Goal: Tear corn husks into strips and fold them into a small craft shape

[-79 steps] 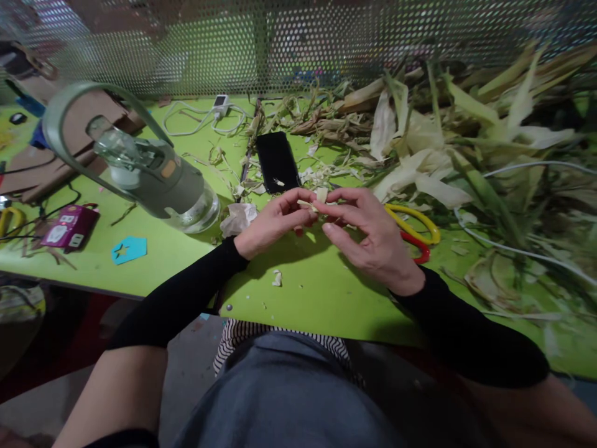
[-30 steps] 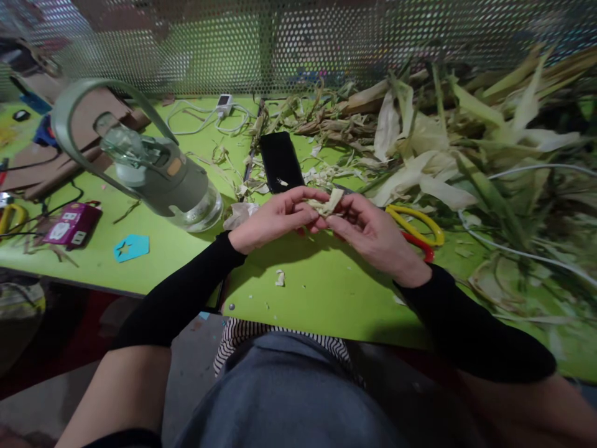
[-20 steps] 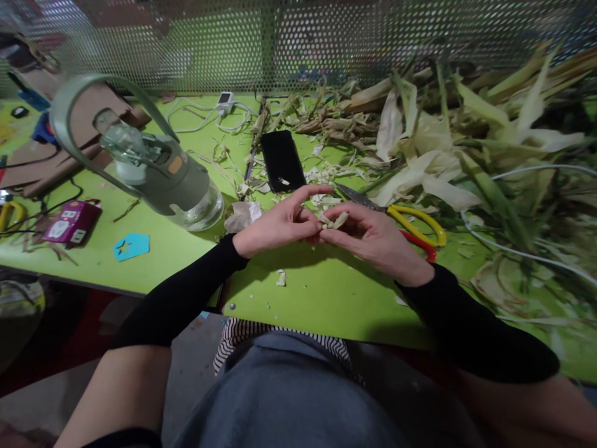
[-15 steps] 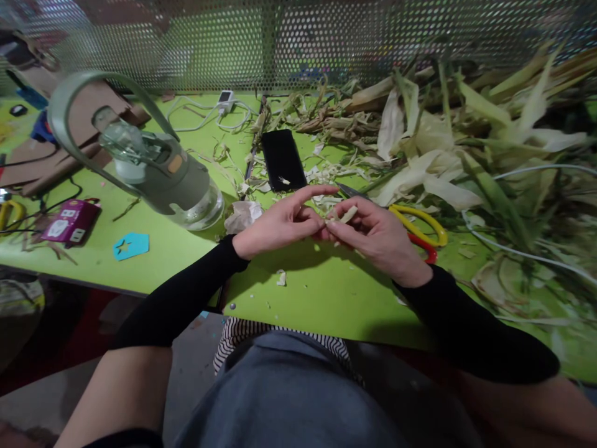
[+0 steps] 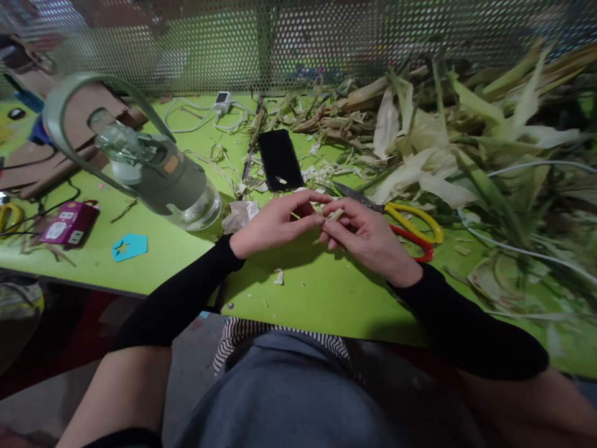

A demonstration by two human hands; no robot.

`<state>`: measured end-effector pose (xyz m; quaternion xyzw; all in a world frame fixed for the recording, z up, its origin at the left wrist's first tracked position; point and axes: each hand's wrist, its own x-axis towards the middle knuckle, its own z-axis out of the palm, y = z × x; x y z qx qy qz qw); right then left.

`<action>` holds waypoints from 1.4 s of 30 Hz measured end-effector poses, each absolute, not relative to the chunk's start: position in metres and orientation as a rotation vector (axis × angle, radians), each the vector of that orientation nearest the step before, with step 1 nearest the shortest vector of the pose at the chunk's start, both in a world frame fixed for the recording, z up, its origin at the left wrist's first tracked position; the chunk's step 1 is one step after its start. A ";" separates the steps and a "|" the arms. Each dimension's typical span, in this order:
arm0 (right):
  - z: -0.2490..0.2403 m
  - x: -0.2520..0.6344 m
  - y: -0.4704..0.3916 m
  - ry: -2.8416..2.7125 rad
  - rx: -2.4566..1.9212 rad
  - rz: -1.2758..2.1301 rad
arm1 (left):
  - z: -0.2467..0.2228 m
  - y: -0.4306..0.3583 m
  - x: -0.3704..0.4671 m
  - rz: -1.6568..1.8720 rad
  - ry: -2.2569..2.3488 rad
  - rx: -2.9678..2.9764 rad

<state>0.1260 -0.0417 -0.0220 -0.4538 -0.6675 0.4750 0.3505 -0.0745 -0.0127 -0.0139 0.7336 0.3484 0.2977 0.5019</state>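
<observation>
My right hand point(image 5: 366, 236) is closed on a small pale husk piece point(image 5: 336, 214), pinched between thumb and fingers. Against it, fingertips touching, my left hand point(image 5: 282, 224) has its thumb and fingers curled together near the same piece; what lies between them is too small to make out. Just behind the hands lies a black phone point(image 5: 280, 158) with a pale scrap on its screen. Scissors point(image 5: 415, 221) with yellow and red handles rest beside my right hand. A crumpled whitish piece point(image 5: 240, 216) sits behind my left wrist.
A green water bottle point(image 5: 175, 183) stands at the left, near a purple box point(image 5: 69, 223) and a blue tag point(image 5: 129, 247). Corn husks point(image 5: 429, 149) pile up at the right, with a white cable across them. A perforated screen point(image 5: 326, 37) runs along the back of the green table point(image 5: 298, 298).
My left index finger, stretched out before, has bent in towards my right hand. Both hands are closer together, and more of the scissors shows. The view has shifted slightly.
</observation>
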 end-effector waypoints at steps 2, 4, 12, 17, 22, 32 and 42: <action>-0.022 0.126 -0.042 -1.724 -1.159 1.268 | -0.013 -0.009 -0.078 0.648 0.782 1.712; -0.022 0.127 -0.042 -1.709 -1.152 1.303 | -0.014 -0.006 -0.080 0.582 0.729 1.619; -0.023 0.127 -0.042 -1.656 -1.183 1.271 | -0.016 -0.009 -0.076 0.575 0.732 1.304; -0.023 0.125 -0.044 -1.615 -1.204 1.165 | -0.019 -0.014 -0.070 0.544 0.656 1.121; -0.022 0.122 -0.044 -1.599 -1.258 1.056 | -0.027 -0.024 -0.058 0.604 0.695 1.202; -0.012 0.127 -0.041 -1.623 -1.282 0.906 | -0.021 -0.030 -0.060 0.523 0.728 1.359; -0.013 0.134 -0.035 -1.790 -1.384 1.033 | -0.026 -0.022 -0.059 0.734 0.818 1.228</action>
